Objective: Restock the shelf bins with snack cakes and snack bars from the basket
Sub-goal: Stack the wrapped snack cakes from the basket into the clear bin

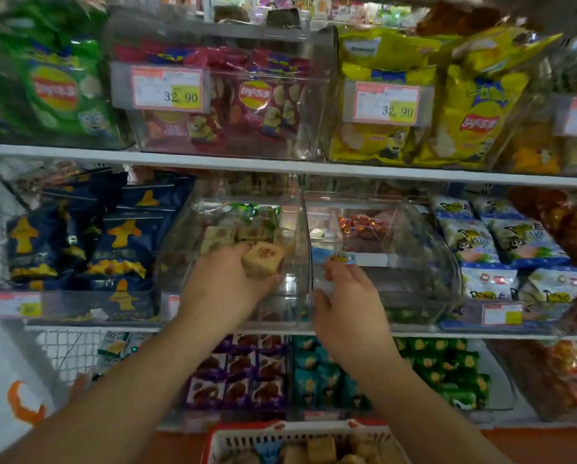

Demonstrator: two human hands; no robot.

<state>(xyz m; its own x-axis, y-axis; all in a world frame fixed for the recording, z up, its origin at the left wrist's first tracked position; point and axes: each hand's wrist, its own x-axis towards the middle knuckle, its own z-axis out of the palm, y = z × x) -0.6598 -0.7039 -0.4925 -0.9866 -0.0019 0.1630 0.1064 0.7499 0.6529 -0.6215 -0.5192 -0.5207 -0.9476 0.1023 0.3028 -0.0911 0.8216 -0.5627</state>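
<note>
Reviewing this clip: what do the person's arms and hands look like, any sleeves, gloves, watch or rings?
Both forearms are bare right to the frame's bottom edge; no sleeves show. The left hand and right hand have no gloves, and no watch, bracelet or ring is visible. Nails look short and unpainted, though the picture is slightly blurred.

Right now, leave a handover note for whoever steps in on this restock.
Left hand: grips a beige snack cake at the mouth of the clear middle-shelf bin.
Right hand: pinches a small blue-and-yellow packet in front of the neighbouring bin.
Done: some matching cakes already in the left bin.
Left: the red basket below holds more cakes to shelve.
</note>
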